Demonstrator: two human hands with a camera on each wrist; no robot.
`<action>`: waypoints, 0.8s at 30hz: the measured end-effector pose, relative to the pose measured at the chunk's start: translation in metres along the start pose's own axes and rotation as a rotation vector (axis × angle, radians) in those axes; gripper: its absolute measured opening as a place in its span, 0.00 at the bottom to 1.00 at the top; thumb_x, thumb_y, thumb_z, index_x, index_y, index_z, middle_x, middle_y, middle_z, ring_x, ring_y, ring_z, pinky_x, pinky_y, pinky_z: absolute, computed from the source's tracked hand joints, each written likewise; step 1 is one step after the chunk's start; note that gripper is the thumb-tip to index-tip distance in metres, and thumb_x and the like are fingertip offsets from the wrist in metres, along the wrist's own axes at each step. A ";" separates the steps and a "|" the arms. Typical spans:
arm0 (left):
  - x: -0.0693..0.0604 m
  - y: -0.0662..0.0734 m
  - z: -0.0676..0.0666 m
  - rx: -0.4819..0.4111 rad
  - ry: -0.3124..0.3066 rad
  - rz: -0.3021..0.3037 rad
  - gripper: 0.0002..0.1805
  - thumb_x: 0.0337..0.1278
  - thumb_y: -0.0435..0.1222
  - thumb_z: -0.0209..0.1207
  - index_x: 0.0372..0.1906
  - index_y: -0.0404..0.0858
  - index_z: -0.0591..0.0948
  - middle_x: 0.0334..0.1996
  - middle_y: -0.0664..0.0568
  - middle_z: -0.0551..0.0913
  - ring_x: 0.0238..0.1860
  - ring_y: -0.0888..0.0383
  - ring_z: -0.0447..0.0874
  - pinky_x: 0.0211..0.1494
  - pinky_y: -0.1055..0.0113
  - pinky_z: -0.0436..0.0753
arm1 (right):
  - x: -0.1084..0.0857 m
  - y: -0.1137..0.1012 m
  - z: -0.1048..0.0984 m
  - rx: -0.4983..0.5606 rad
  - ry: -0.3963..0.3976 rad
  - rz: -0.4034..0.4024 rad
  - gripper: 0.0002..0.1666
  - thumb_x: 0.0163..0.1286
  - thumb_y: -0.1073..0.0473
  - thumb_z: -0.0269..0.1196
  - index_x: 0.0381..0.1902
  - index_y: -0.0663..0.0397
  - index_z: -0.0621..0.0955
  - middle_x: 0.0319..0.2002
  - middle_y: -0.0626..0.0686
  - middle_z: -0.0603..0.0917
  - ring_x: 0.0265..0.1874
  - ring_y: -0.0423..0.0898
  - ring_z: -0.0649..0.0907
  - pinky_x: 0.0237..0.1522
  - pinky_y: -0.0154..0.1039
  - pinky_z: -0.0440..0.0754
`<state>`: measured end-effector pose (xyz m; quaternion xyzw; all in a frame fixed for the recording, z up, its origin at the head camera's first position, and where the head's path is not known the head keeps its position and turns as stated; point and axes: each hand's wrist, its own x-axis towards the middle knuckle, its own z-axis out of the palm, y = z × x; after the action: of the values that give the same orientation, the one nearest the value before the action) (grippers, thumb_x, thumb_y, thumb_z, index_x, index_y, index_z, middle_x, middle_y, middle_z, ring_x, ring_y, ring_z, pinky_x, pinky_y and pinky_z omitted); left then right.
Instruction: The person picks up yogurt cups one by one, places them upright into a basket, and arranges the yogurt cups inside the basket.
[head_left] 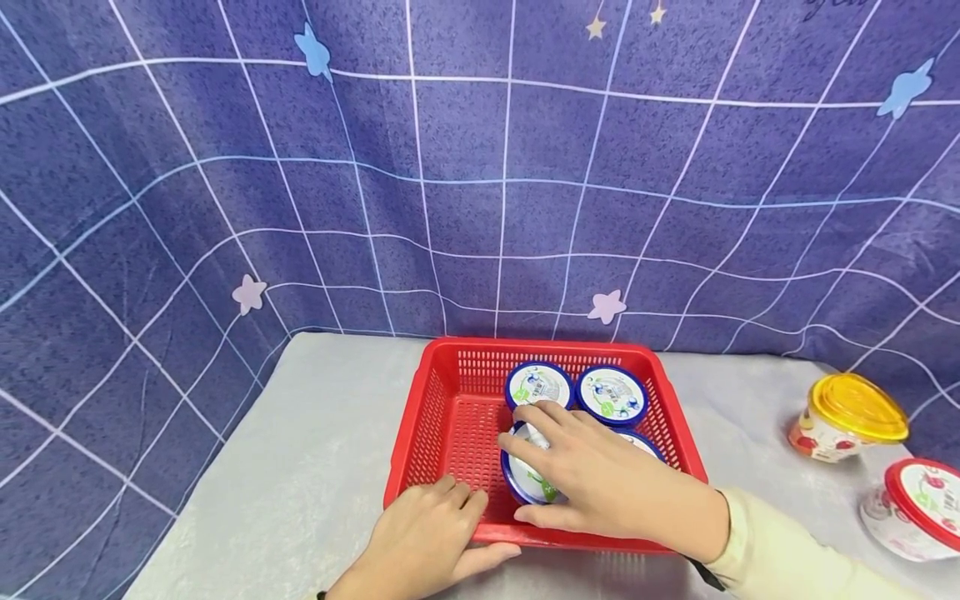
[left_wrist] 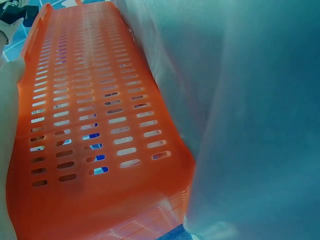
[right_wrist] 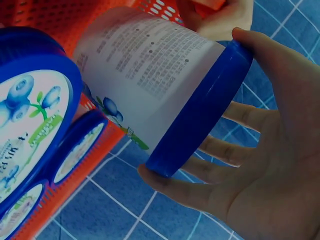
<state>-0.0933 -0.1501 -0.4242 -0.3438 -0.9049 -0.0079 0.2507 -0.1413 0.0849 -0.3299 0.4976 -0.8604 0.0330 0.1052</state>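
We see the right hand (head_left: 603,475) clamped on a blue-lidded tub (right_wrist: 150,75), thumb and fingers at the lid's edge. That tub is within the red basket (head_left: 476,425), on its near side; we cannot tell whether its base touches the floor. From it, one matching tub (head_left: 540,385) stands at 12 o'clock, a second tub (head_left: 612,396) between 1 and 2, and a third tub (head_left: 639,442), partly covered by the hand, between 2 and 3. At the basket's 8 o'clock, we see the left hand (head_left: 427,533) clamped over the near rim. Out at 3 o'clock on the grey table (head_left: 330,417) we find a yellow-lidded tub (head_left: 847,417) and, nearer us, a red-lidded tub (head_left: 915,512). At 12, a blue curtain (head_left: 465,208) hangs behind.
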 end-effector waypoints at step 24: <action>0.001 0.001 -0.001 -0.003 -0.038 -0.011 0.37 0.63 0.71 0.42 0.32 0.43 0.82 0.22 0.55 0.80 0.23 0.59 0.79 0.23 0.67 0.75 | 0.014 0.001 0.020 -0.095 -0.191 -0.019 0.40 0.65 0.31 0.62 0.67 0.46 0.72 0.65 0.58 0.74 0.61 0.55 0.77 0.50 0.57 0.81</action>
<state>-0.0935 -0.1488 -0.4232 -0.3394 -0.9114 -0.0042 0.2329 -0.1515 0.0699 -0.3459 0.5010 -0.8624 -0.0562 0.0464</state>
